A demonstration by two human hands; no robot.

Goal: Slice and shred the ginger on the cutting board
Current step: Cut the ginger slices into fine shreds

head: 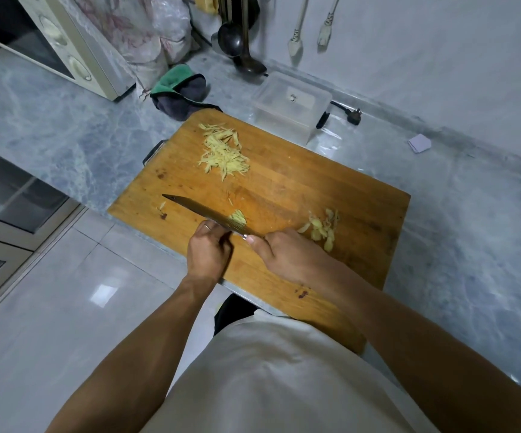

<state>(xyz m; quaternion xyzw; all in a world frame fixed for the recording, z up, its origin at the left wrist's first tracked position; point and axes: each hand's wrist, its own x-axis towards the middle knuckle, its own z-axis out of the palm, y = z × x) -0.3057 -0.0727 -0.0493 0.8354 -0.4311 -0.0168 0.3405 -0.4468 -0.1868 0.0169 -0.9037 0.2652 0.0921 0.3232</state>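
A: Where's the ginger?

B: A small stack of ginger slices lies near the cutting board's front edge, under the knife. The right hand is wrapped round the handle; the left hand, fingers curled, rests at the blade beside the stack. Shreds lie toward the far left corner, uncut slices by the right hand.

A: How will it handle?

B: Light, firm, probably damp and slippery; pin the stack from above. No writing is readable.

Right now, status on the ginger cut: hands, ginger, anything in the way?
Right hand grips knife; left hand steadies small ginger stack at the blade. Shred pile far side of board, uncut slices right. Nothing in the way.
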